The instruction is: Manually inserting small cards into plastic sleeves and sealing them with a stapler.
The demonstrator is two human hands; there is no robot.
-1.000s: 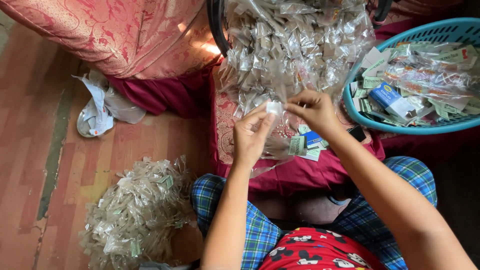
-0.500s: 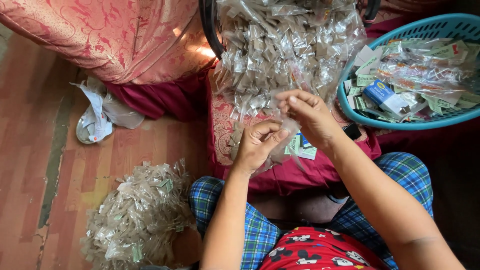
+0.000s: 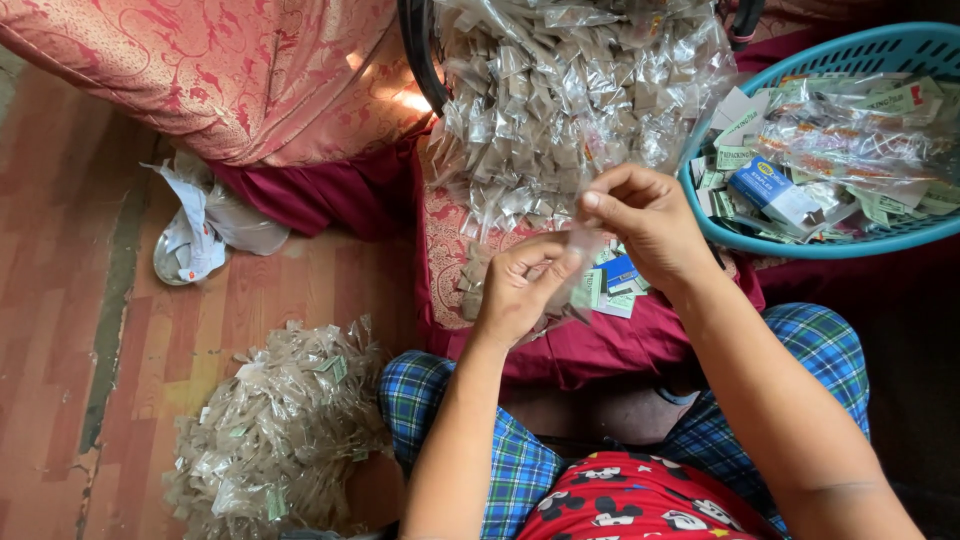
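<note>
Far on the left I see a red wooden floor point(image 3: 60, 330), and on it a crumpled white plastic bag point(image 3: 200, 225) lying on a small metal dish, just beside a big pink patterned cushion point(image 3: 220, 80). Lower down, near my knee, there is a heap of small clear packets point(image 3: 275, 430) on the floor. My legs are in blue checked trousers point(image 3: 440, 410). In the middle, my left hand point(image 3: 520, 290) is pinched shut on a small clear packet point(image 3: 578, 262), thumb and fingers pressed on its lower end. My right hand point(image 3: 645, 215) pinches the top of the same packet, so both hands hold it tight between them, up in the air over a dark red cloth point(image 3: 590, 345). Some little paper slips point(image 3: 612, 280) lie on that cloth, just under my hands. Behind my hands is a big pile of clear packets with brown stuff inside point(image 3: 570, 100). On the right is a blue-green plastic basket point(image 3: 870, 50) full of small boxes and wrapped packs
</note>
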